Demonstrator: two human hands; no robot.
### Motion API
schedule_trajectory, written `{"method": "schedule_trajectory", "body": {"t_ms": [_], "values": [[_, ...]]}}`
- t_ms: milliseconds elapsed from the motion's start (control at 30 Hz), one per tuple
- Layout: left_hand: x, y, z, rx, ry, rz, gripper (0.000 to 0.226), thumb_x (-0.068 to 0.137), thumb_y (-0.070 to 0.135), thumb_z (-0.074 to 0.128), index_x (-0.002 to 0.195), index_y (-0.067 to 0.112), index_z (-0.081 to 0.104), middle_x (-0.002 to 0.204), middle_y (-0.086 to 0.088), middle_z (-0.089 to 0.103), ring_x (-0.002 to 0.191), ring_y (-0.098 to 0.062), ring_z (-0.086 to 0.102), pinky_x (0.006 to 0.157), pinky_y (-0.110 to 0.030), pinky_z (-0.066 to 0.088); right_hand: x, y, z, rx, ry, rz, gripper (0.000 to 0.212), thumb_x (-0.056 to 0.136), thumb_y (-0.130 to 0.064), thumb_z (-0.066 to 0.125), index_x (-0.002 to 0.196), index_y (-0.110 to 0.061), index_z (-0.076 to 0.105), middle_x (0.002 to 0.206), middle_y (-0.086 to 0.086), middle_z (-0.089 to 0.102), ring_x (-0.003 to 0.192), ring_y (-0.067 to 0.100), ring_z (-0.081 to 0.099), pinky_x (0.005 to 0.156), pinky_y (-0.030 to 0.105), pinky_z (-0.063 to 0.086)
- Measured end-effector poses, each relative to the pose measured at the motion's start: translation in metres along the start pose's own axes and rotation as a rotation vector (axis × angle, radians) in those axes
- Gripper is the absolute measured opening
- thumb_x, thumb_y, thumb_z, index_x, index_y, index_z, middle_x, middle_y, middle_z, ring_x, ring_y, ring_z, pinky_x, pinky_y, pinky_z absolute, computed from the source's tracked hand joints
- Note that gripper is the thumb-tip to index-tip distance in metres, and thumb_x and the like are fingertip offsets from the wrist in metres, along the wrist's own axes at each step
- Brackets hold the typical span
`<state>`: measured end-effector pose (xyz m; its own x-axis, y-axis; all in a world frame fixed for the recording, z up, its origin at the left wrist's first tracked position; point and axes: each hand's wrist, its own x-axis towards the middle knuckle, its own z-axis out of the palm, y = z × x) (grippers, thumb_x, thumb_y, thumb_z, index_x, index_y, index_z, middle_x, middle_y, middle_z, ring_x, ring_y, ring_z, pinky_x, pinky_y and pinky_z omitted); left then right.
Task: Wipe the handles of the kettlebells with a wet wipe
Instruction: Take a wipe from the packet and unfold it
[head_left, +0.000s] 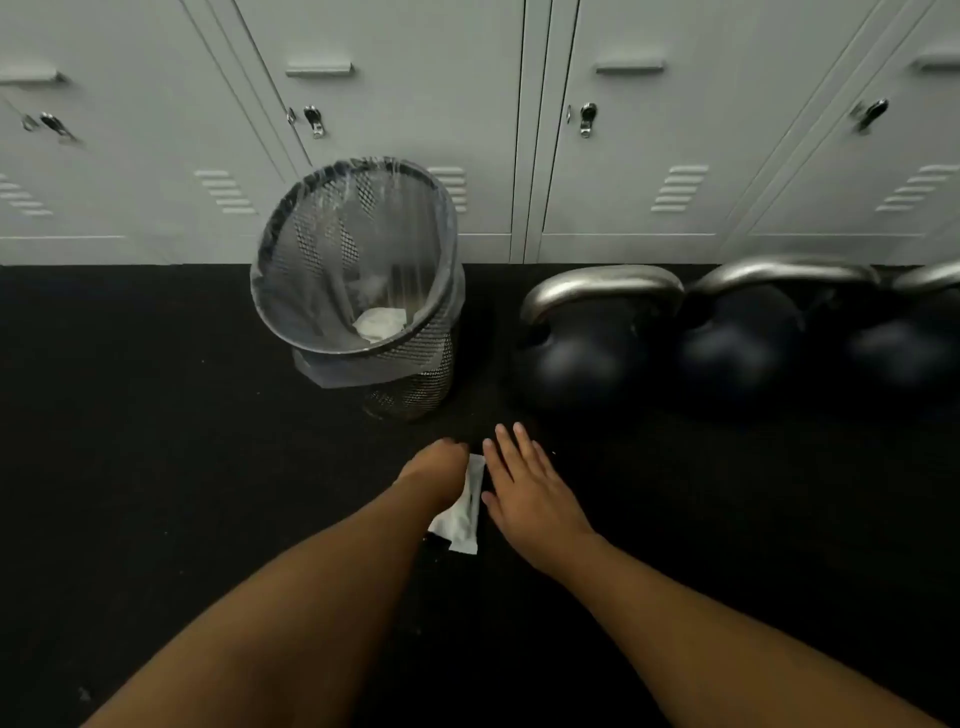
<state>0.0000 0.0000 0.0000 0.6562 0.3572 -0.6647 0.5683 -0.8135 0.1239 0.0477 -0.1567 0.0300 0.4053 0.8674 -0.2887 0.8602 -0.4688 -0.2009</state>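
Note:
Three black kettlebells with silver handles stand in a row on the dark floor at the right: the nearest kettlebell (587, 353), a second kettlebell (737, 348) and a third kettlebell (904, 353) cut by the frame edge. A white wet wipe packet (462, 519) lies on the floor in front of me. My left hand (434, 473) is curled down over the packet's left side, fingers hidden. My right hand (524, 483) hovers flat beside the packet's right edge, fingers spread. Whether the left hand grips the packet is unclear.
A black mesh waste bin (395, 364) with a clear liner stands left of the kettlebells, with a crumpled white wipe (376, 323) inside. Grey lockers (623, 156) line the wall behind. Black rubber flooring (156, 441) covers the ground.

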Motion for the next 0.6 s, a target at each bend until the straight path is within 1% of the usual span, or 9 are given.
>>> {"method": "schedule_trajectory", "body": {"t_ms": [100,200,267,333,400,433,467,500,600], "values": [[0.005,-0.001,0.005,-0.046,-0.112,-0.106,0.040,0.095,0.018,0.056,0.134,0.013,0.051,0.135,-0.010,0.051,0.120,-0.025,0.054,0.101,-0.038,0.047,0.001,0.001,0.003,-0.007,0.002,0.009,0.064,0.106,-0.035,0.031,0.157,-0.013,-0.002,0.164,0.011,-0.011,0.149,0.028,-0.017,0.115,0.038,-0.010],[0.000,0.001,0.003,-0.067,-0.143,-0.122,0.040,0.095,0.022,0.056,0.134,0.011,0.051,0.131,-0.011,0.054,0.116,-0.025,0.057,0.098,-0.037,0.049,0.000,0.002,-0.001,0.000,0.015,0.024,0.066,0.105,-0.033,0.034,0.156,-0.017,-0.004,0.164,0.009,-0.013,0.149,0.028,-0.019,0.114,0.038,-0.010],[-0.010,0.005,-0.008,-0.040,-0.123,-0.096,0.037,0.094,0.026,0.056,0.127,0.008,0.055,0.125,-0.011,0.058,0.110,-0.024,0.059,0.092,-0.034,0.051,-0.005,0.005,-0.011,-0.020,0.004,0.014,0.067,0.105,-0.032,0.036,0.157,-0.018,-0.003,0.164,0.009,-0.012,0.149,0.030,-0.018,0.115,0.039,-0.008],[-0.020,0.010,-0.031,-0.066,-0.116,-0.065,0.034,0.093,0.030,0.058,0.114,0.004,0.061,0.116,-0.013,0.064,0.100,-0.025,0.064,0.082,-0.031,0.051,-0.009,0.009,-0.025,-0.003,0.015,0.008,0.064,0.105,-0.033,0.034,0.157,-0.017,-0.001,0.165,0.009,-0.008,0.151,0.030,-0.013,0.120,0.039,-0.002],[-0.028,0.017,-0.064,-0.256,-0.130,-0.048,0.026,0.091,0.025,0.060,0.102,0.002,0.064,0.104,-0.016,0.069,0.085,-0.025,0.070,0.074,-0.031,0.057,-0.009,0.012,-0.049,-0.007,0.067,0.018,0.066,0.105,-0.032,0.038,0.158,-0.017,0.001,0.165,0.010,-0.003,0.152,0.031,-0.006,0.122,0.040,0.006],[-0.032,0.022,-0.082,-0.397,-0.127,-0.037,0.023,0.090,0.019,0.061,0.102,0.000,0.064,0.101,-0.016,0.070,0.082,-0.027,0.071,0.073,-0.033,0.060,-0.008,0.014,-0.063,-0.004,0.102,0.022,0.068,0.104,-0.030,0.041,0.158,-0.017,0.002,0.165,0.010,0.001,0.152,0.030,-0.002,0.122,0.040,0.009],[-0.038,0.027,-0.102,-0.513,-0.111,-0.005,0.018,0.090,0.014,0.060,0.102,0.001,0.063,0.098,-0.015,0.068,0.083,-0.028,0.071,0.071,-0.035,0.061,-0.005,0.017,-0.077,0.014,0.140,0.021,0.068,0.104,-0.027,0.042,0.158,-0.017,0.002,0.165,0.009,0.004,0.152,0.029,0.002,0.121,0.039,0.012],[-0.046,0.033,-0.122,-0.604,-0.083,0.047,0.014,0.090,0.010,0.060,0.102,0.003,0.062,0.097,-0.012,0.066,0.085,-0.028,0.070,0.069,-0.033,0.061,-0.004,0.020,-0.091,0.043,0.176,0.019,0.066,0.104,-0.024,0.041,0.158,-0.019,0.004,0.165,0.007,0.007,0.152,0.027,0.006,0.121,0.038,0.015],[-0.065,0.050,-0.173,-0.783,-0.005,0.187,0.014,0.089,0.007,0.062,0.103,0.008,0.062,0.100,-0.011,0.065,0.090,-0.024,0.068,0.071,-0.030,0.059,-0.004,0.030,-0.134,0.107,0.286,-0.015,0.070,0.100,-0.016,0.049,0.158,-0.023,0.009,0.163,0.005,0.020,0.147,0.023,0.027,0.117,0.037,0.029]]}}
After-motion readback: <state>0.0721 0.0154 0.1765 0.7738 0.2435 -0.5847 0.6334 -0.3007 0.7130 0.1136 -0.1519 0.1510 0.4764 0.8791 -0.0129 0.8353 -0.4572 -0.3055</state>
